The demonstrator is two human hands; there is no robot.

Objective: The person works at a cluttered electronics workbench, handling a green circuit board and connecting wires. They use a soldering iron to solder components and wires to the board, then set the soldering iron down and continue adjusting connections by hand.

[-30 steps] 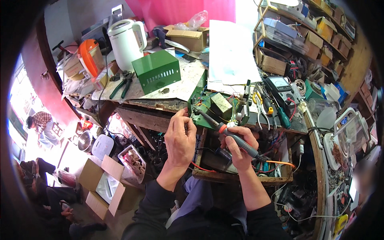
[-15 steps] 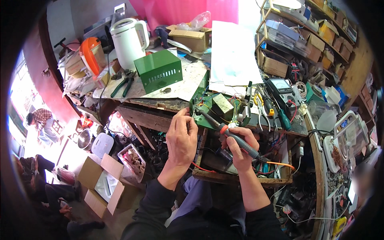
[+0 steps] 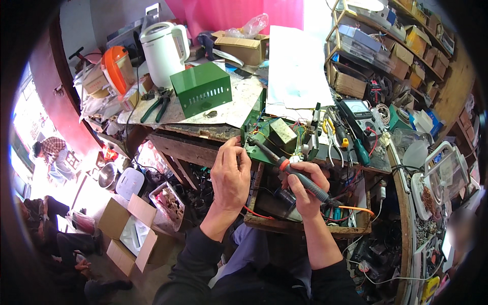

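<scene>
A soldering iron with a grey handle, red ring and orange cord lies in my right hand, whose fingers wrap round the handle. Its tip points up and left, reaching the left part of an opened green device with a circuit board and coloured wires. On that device sits a pale block-shaped component. My left hand is closed at the device's left edge, close to the iron's tip; whatever its fingertips pinch is hidden or too small. Behind stands a green slotted metal cover.
Below the device, an open wooden drawer holds wires and parts. Pliers, a green-handled screwdriver and an analog meter lie to the right. Dark-handled cutters and a white jug are left. A person crouches far left.
The iron's handle has shifted very slightly. Both hands otherwise keep their places at the green device.
</scene>
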